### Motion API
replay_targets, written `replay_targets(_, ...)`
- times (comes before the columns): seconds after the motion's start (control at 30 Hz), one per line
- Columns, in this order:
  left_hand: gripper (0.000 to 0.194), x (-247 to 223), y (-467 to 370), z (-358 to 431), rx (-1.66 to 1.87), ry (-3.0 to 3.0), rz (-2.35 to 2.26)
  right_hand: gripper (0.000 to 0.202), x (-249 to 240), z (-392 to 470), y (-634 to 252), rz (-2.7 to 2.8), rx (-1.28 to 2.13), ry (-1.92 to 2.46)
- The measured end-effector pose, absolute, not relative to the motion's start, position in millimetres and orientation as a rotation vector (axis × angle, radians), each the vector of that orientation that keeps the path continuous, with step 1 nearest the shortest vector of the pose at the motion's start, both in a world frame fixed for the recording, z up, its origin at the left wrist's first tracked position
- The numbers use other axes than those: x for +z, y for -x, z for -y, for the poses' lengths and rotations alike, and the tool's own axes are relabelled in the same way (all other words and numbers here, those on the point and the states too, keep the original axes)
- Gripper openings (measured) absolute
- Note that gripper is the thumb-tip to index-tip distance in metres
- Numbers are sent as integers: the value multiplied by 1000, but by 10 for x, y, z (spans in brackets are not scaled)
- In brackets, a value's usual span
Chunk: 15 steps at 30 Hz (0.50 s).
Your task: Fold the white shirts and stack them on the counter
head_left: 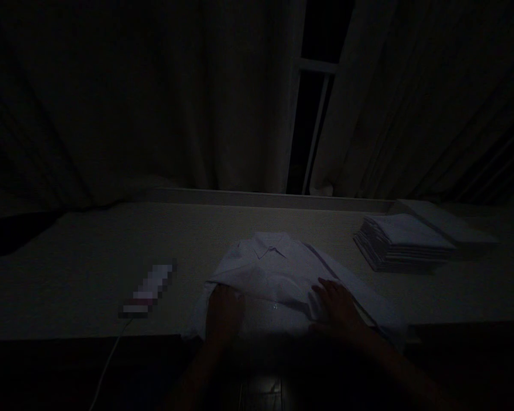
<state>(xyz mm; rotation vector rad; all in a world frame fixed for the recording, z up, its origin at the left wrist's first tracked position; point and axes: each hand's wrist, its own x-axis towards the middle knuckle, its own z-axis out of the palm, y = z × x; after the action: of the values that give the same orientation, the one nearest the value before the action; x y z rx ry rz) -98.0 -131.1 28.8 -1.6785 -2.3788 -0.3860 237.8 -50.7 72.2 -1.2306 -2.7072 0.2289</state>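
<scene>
A pale, light-coloured collared shirt (282, 279) lies on the light surface in front of me, its collar pointing away. Its front cloth is rumpled, with a raised fold across the middle. At the left end of that fold, my left hand (225, 313) has its fingers bent together on the cloth; the fingertips are partly hidden. My right hand (337, 305) rests on the right part of the shirt, fingers spread and stretched out. The sleeves run down along both sides. Dim light blurs the lower hem.
To the right stands a stack of folded pale cloth (405, 242), with a pale box-like block (445, 222) behind it. A pixelated device (148, 291) with a white cable (111, 357) lies on the left. Dark curtains (154, 103) hang behind the surface, parted at a window.
</scene>
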Motion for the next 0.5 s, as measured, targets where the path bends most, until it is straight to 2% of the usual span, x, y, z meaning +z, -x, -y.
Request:
replay_targets(0.1,40,307,982,1319,-345,1702,2338,42,650,590,-2323,2709,255,1180)
replay_targets(0.17,40,323,974,1322,-306,1709,2328,26,642,604,-2271,2598,354,1230)
replay_targets(0.3,40,378,953,1317,-305,1717,2414,27,975,618,-2075,2305,854,1302)
replay_targets(0.43,38,467,952,1339,-305,1803,2495,19,1781,613,-1655,1884,1501,1045)
replay_targets(0.5,35,515,954,1353,-314,1807,2521,25,2229,566,-1382,1798,1608,936)
